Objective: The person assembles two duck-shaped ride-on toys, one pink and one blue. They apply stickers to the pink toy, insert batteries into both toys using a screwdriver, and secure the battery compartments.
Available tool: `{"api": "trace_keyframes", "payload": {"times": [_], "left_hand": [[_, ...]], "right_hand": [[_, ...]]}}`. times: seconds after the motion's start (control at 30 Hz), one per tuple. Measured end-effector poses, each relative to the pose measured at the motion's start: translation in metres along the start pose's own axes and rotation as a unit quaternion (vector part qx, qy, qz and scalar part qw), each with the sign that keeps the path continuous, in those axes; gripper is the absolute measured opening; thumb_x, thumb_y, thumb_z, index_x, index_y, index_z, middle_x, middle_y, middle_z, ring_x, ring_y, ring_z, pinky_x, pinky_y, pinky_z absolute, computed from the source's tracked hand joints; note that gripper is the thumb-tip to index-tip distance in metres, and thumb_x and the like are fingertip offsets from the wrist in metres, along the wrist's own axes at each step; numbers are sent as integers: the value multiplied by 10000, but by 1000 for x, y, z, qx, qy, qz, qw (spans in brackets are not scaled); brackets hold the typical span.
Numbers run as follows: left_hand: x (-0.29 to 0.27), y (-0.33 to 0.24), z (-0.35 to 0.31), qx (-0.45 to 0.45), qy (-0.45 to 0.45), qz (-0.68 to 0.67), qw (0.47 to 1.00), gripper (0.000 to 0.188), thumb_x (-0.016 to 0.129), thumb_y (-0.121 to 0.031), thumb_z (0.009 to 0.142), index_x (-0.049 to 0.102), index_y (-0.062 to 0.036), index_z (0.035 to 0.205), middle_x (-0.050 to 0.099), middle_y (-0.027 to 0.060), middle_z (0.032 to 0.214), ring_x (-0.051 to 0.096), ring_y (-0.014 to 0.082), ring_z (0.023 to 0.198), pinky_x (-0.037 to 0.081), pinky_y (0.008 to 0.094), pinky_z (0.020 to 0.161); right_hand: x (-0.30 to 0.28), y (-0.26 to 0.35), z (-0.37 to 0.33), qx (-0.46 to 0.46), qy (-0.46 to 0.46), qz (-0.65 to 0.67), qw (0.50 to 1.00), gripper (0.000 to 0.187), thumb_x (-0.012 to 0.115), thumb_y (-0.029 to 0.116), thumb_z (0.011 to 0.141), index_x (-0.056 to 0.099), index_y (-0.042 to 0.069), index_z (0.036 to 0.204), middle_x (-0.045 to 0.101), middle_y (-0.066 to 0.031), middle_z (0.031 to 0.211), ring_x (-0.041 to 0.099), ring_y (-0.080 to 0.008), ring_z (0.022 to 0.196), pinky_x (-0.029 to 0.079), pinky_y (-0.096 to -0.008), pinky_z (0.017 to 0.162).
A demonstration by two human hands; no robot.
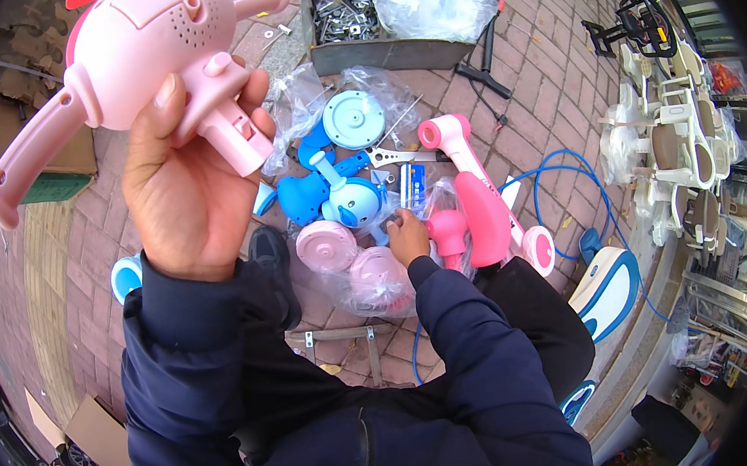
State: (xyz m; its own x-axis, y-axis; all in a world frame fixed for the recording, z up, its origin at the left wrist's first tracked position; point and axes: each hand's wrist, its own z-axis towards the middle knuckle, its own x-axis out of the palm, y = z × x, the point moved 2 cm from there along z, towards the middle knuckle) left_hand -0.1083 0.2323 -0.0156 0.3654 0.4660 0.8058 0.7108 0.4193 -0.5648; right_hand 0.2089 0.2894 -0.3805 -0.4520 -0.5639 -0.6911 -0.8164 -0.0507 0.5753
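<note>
Far left: a cardboard box sits on the brick pavement, well apart from my work.
Left hand: my left hand is raised high, fingers wrapped closed around the short stem of the pink toy head, thumb up on its side.
Pink toy head: it is up in the air, off the ground, with a handlebar arm sticking out left and another right; the stem's open end points down and right, toward the parts below.
Middle ground: blue toy parts and a pale blue disc lie on the bricks among clear plastic bags; a flat metal wrench lies just beside them.
Bagged wheels: pink wheels in a clear bag rest near my knees.
Right hand: my right hand is low, reaching into the plastic beside a pink post; I cannot tell whether its fingers have closed on anything, the bag hides them.
Right: the pink ride-on frame lies touching that post, with a blue hose looping behind it.
Top right: a metal tray of bolts and white seat parts stand well apart.
Doing it well: I judge that I should keep the head's stem clear of my palm so its socket stays visible, and hold the post steady with the right hand before bringing the two together square.
</note>
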Motion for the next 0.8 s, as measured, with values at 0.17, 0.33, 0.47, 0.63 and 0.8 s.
{"api": "trace_keyframes", "payload": {"times": [0.17,0.33,0.47,0.63,0.8], "left_hand": [[-2,-5,0,11,-7,-12,1000,494,678,-264,991,512,24,1356,673,194,1176,710,354,1069,622,419,809],[-7,-8,3,21,-14,-10,1000,498,681,-261,988,506,24,1358,670,194,1177,706,359,1072,620,426,810],[-14,-17,7,33,-12,-16,999,490,676,-267,991,516,23,1353,663,192,1184,691,366,1092,608,437,829],[-24,-25,12,53,-37,-22,998,473,669,-270,995,534,22,1342,658,179,1184,682,361,1086,588,453,848],[-25,-29,11,54,-35,-28,998,453,668,-260,993,549,23,1327,659,173,1174,682,353,1062,577,452,839]], "right_hand": [[7,35,14,-9,8,66,998,759,709,294,885,410,-17,1509,656,-307,1289,617,-462,1226,483,-488,1043],[18,36,16,44,19,30,998,789,759,349,853,481,-62,1468,692,-282,1209,669,-406,1160,510,-447,1007],[30,16,15,68,76,19,995,626,745,350,867,635,-80,1309,741,-265,1066,701,-384,1099,524,-448,978],[35,4,3,33,69,-6,997,518,713,366,879,713,-41,1200,736,-263,1137,691,-399,1117,520,-452,985],[30,-3,-11,46,99,-46,993,482,704,371,876,731,4,1188,720,-254,1198,667,-412,1153,499,-471,1024]]}}
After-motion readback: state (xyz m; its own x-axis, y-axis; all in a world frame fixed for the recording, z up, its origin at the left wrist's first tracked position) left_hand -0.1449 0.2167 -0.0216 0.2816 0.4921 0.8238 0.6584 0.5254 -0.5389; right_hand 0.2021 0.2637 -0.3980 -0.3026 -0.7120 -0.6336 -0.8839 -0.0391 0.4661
